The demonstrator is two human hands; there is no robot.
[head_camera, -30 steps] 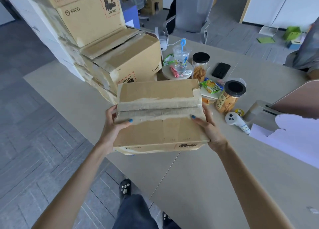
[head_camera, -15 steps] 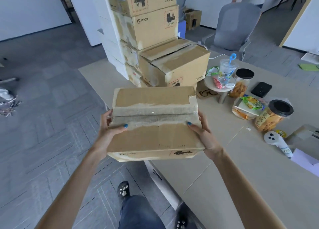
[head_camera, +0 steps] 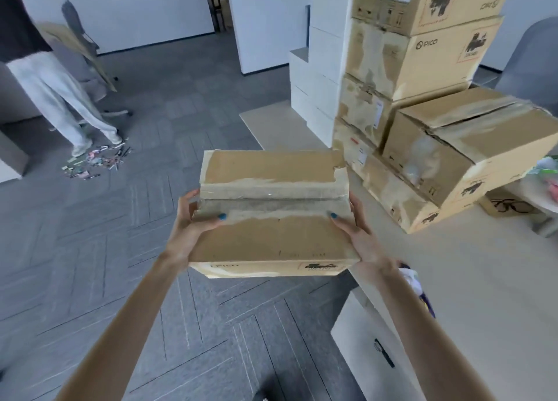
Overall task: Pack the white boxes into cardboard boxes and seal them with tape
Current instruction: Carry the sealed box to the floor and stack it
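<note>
I hold a closed, worn cardboard box (head_camera: 271, 213) in the air over the grey floor, left of the table. Clear tape runs along its top seam. My left hand (head_camera: 193, 222) grips its left side with the thumb on top. My right hand (head_camera: 359, 234) grips its right side, thumb on the lid. A stack of several taped cardboard boxes (head_camera: 422, 77) stands on the table at the right, with white boxes (head_camera: 320, 77) piled behind it.
The beige table (head_camera: 471, 280) runs along the right. A person in light trousers (head_camera: 57, 98) stands far left next to small items scattered on the floor (head_camera: 96, 159). A white cabinet (head_camera: 371, 349) sits under the table edge. A grey chair (head_camera: 531, 65) stands far right.
I have turned left with the box in both hands. It has moved off the table and now hangs over the floor. The grip of both hands is the same.
</note>
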